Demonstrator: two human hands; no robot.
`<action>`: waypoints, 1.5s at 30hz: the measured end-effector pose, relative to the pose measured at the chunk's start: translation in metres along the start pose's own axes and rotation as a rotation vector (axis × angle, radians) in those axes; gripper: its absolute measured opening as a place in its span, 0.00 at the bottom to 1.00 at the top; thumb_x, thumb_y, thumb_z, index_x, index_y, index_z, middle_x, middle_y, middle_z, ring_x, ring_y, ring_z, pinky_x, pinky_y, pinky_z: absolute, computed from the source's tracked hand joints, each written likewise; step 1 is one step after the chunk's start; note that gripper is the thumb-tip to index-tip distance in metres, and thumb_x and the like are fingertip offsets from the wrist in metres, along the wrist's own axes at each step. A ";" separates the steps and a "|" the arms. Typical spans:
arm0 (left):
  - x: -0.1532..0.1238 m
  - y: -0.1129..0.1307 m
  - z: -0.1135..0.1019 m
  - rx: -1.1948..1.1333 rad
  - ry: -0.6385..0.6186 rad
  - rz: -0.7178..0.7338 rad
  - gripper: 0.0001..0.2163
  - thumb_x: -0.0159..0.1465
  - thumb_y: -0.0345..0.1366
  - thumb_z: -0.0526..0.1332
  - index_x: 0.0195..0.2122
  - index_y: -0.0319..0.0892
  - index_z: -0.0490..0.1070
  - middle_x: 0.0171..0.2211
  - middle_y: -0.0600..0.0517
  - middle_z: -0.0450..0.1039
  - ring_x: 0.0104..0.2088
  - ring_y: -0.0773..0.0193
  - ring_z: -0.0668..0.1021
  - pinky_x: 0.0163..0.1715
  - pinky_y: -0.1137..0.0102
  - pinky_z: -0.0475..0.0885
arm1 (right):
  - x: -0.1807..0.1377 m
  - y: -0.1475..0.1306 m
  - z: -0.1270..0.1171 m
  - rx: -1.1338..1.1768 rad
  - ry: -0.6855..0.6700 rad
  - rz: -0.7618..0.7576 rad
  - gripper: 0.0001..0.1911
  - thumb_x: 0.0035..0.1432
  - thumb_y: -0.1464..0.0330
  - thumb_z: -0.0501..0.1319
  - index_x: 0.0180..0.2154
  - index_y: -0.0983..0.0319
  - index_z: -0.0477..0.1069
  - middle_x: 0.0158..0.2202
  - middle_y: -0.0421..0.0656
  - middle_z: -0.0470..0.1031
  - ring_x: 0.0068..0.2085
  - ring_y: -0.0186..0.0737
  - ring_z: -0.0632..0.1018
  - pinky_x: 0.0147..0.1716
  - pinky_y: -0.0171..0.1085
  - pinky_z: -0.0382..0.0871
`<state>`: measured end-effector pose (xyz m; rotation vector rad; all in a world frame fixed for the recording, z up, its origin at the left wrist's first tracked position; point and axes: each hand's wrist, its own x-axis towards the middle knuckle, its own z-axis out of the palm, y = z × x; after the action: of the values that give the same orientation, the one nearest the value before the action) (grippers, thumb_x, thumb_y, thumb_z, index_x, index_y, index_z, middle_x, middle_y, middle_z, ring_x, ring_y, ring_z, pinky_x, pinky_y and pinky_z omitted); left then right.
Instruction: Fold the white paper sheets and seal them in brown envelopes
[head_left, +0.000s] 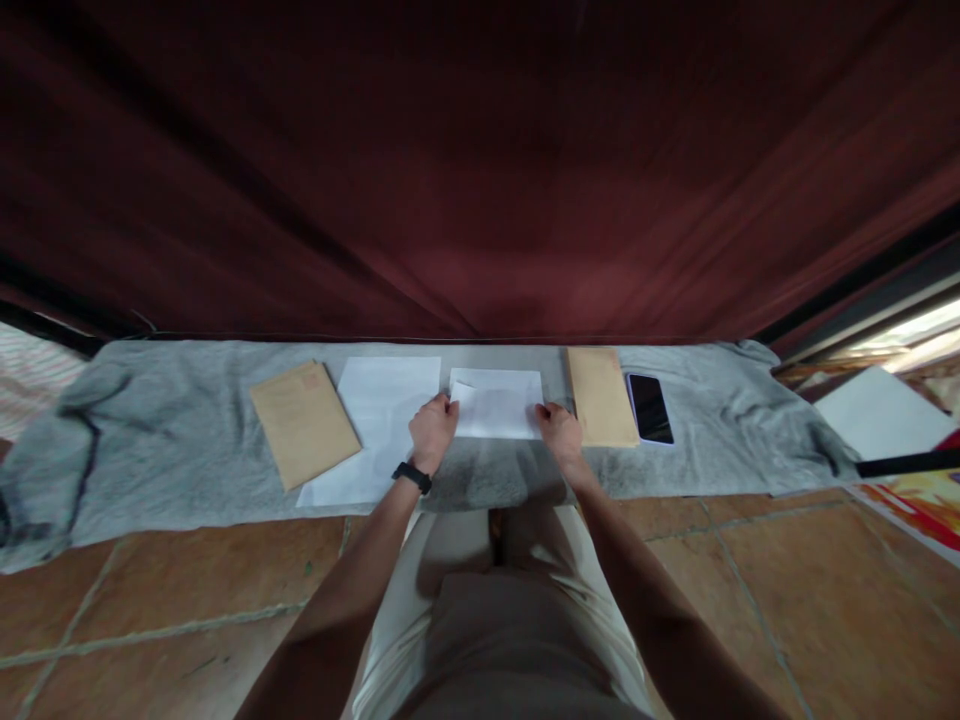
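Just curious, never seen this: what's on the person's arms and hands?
Both forearms are bare, no sleeves showing. A black band, like a watch, sits at the wrist of the left hand. The right hand and wrist wear nothing. No gloves.

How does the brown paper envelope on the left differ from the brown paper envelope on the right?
The left brown paper envelope lies turned at an angle; the right brown paper envelope lies nearly straight. The left one rests partly on a white paper sheet; the right one lies on the grey cloth, between the right hand and a black phone. Both are flat and tan.
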<state>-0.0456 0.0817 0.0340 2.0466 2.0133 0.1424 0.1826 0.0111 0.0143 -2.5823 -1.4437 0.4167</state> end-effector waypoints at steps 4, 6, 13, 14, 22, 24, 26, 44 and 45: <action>0.006 0.001 -0.002 0.008 0.012 -0.003 0.15 0.71 0.44 0.53 0.47 0.44 0.76 0.41 0.42 0.81 0.44 0.50 0.82 0.41 0.64 0.72 | 0.006 -0.002 0.000 -0.014 0.000 0.002 0.22 0.73 0.56 0.51 0.47 0.61 0.80 0.42 0.52 0.84 0.44 0.45 0.85 0.40 0.34 0.73; 0.009 0.003 -0.003 0.012 0.011 -0.008 0.15 0.72 0.44 0.53 0.47 0.44 0.76 0.41 0.42 0.81 0.44 0.51 0.82 0.41 0.64 0.72 | 0.010 -0.004 -0.001 -0.019 0.004 0.003 0.22 0.72 0.56 0.51 0.48 0.61 0.80 0.42 0.52 0.84 0.44 0.46 0.85 0.40 0.35 0.73; 0.021 0.010 -0.004 0.040 0.027 -0.016 0.16 0.72 0.44 0.52 0.48 0.43 0.76 0.41 0.41 0.81 0.44 0.52 0.82 0.43 0.64 0.72 | 0.022 -0.011 -0.004 -0.045 0.042 -0.002 0.22 0.72 0.58 0.51 0.46 0.63 0.80 0.39 0.54 0.84 0.43 0.47 0.84 0.41 0.36 0.74; 0.023 0.011 -0.003 0.041 0.022 -0.018 0.16 0.72 0.44 0.52 0.49 0.43 0.76 0.41 0.41 0.81 0.44 0.52 0.82 0.43 0.64 0.72 | 0.023 -0.011 -0.004 -0.049 0.048 -0.007 0.22 0.72 0.58 0.51 0.46 0.64 0.80 0.39 0.54 0.84 0.43 0.47 0.84 0.41 0.37 0.74; 0.032 0.014 -0.001 0.036 0.025 -0.009 0.17 0.72 0.43 0.52 0.50 0.41 0.75 0.42 0.39 0.81 0.46 0.52 0.82 0.45 0.64 0.71 | 0.032 -0.014 -0.002 -0.085 0.095 -0.046 0.22 0.72 0.60 0.51 0.44 0.67 0.79 0.38 0.56 0.83 0.42 0.48 0.84 0.40 0.37 0.74; 0.032 0.015 0.000 0.035 0.028 -0.010 0.17 0.72 0.43 0.52 0.51 0.41 0.75 0.42 0.39 0.81 0.46 0.51 0.82 0.45 0.64 0.71 | 0.033 -0.014 0.000 -0.096 0.106 -0.052 0.23 0.72 0.60 0.50 0.45 0.68 0.79 0.38 0.57 0.82 0.42 0.49 0.84 0.41 0.39 0.74; 0.032 0.015 0.001 0.035 0.032 -0.010 0.17 0.72 0.43 0.51 0.51 0.40 0.75 0.42 0.39 0.81 0.46 0.51 0.82 0.45 0.63 0.71 | 0.034 -0.013 0.002 -0.104 0.117 -0.059 0.23 0.72 0.60 0.50 0.45 0.69 0.78 0.39 0.58 0.82 0.43 0.50 0.84 0.42 0.40 0.74; 0.038 0.010 0.020 0.075 0.081 0.077 0.19 0.75 0.42 0.46 0.57 0.40 0.69 0.44 0.40 0.80 0.46 0.53 0.83 0.44 0.64 0.73 | 0.030 -0.018 0.013 -0.109 0.219 -0.056 0.17 0.74 0.64 0.48 0.52 0.66 0.69 0.43 0.55 0.80 0.40 0.46 0.83 0.38 0.39 0.72; 0.038 0.010 0.021 0.078 0.084 0.082 0.19 0.75 0.42 0.46 0.58 0.40 0.69 0.44 0.40 0.80 0.46 0.53 0.83 0.44 0.65 0.73 | 0.029 -0.018 0.012 -0.101 0.236 -0.061 0.17 0.73 0.64 0.48 0.52 0.66 0.69 0.43 0.55 0.80 0.40 0.47 0.82 0.38 0.39 0.71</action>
<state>-0.0295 0.1165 0.0125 2.2072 2.0148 0.1710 0.1784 0.0452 0.0030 -2.5505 -1.4885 0.0290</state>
